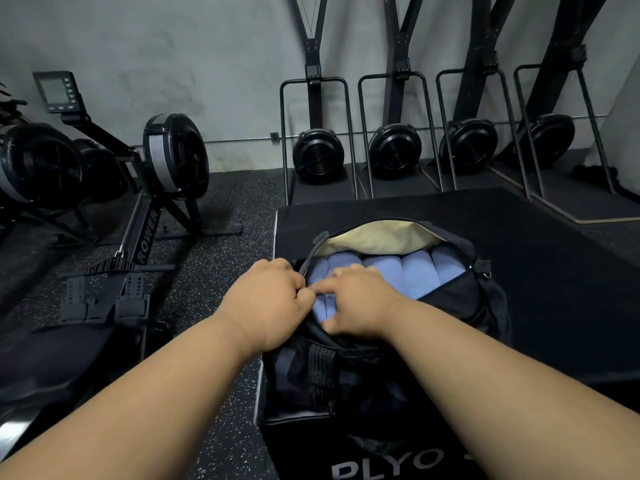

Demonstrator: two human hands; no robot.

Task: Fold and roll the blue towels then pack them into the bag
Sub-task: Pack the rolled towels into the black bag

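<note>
A black duffel bag [460, 303] lies open on a black plyo box [540, 258], its cream lining [377, 239] showing at the far side. Several rolled blue towels [419, 271] lie side by side inside it. My left hand [266, 299] grips the bag's edge at the near left end of the opening, fingers curled. My right hand [356, 303] is right beside it over the towels, fingertips pinching something small at the bag's edge, likely the zipper pull; the pull itself is hidden.
A rowing machine [138, 216] stands on the speckled floor to the left. Several ski-trainer machines [318, 150] line the back wall. The plyo box edge runs down the left of the bag.
</note>
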